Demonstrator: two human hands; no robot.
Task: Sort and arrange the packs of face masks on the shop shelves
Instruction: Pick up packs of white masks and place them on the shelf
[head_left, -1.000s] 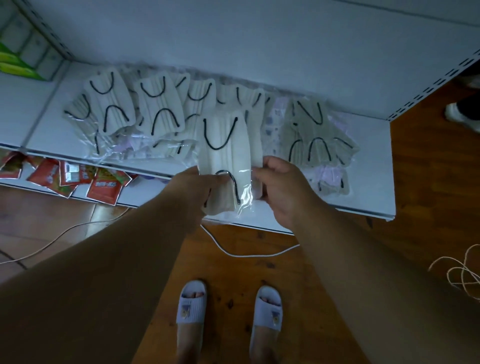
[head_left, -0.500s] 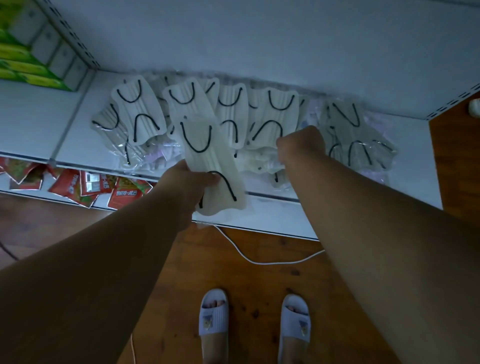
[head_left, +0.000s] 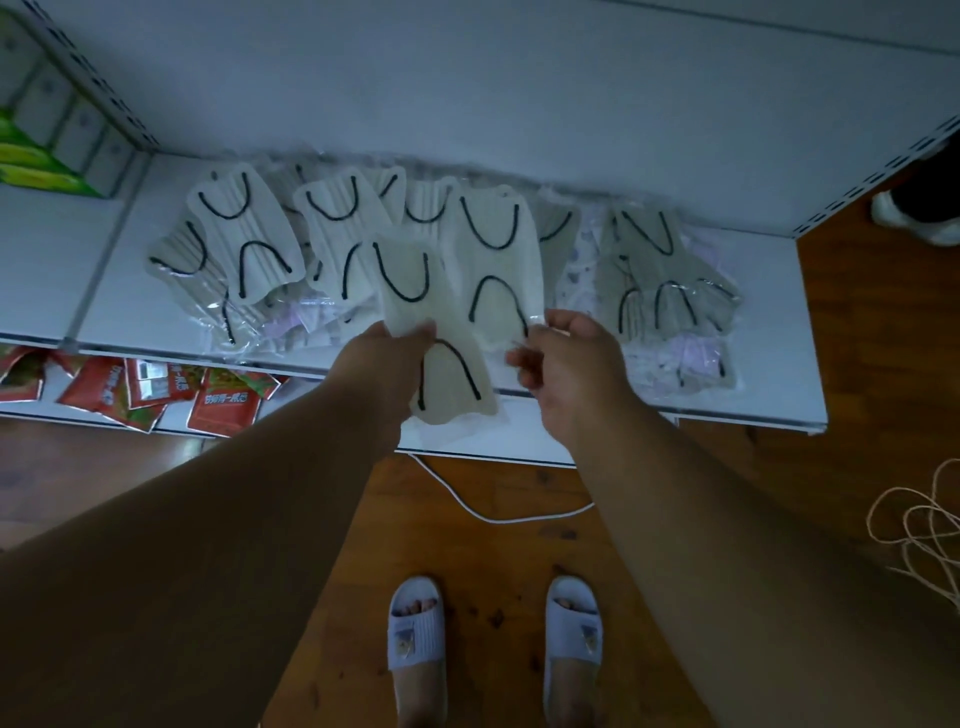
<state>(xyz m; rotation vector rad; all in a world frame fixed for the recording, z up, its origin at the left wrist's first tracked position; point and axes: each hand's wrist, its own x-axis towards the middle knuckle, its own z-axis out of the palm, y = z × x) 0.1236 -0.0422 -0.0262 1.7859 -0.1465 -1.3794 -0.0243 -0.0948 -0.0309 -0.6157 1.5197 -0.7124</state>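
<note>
Several clear packs of white face masks with black ear loops lie spread across the white shelf. My left hand grips one white mask pack held over the shelf's front edge. My right hand pinches the lower right corner of a second white mask pack, which sits just right of the first and overlaps it. More packs lie at the left and right, with pale purple packs under them.
Red snack packets lie on the lower shelf at the left. Green boxes stand on the neighbouring shelf section. A white cable and a rope coil lie on the wooden floor by my slippered feet. Another person's shoe is at far right.
My right hand has drawn back from the packs at the rear and now pinches a second pack beside the one in my left hand. The left hand's pack has shifted slightly right.
</note>
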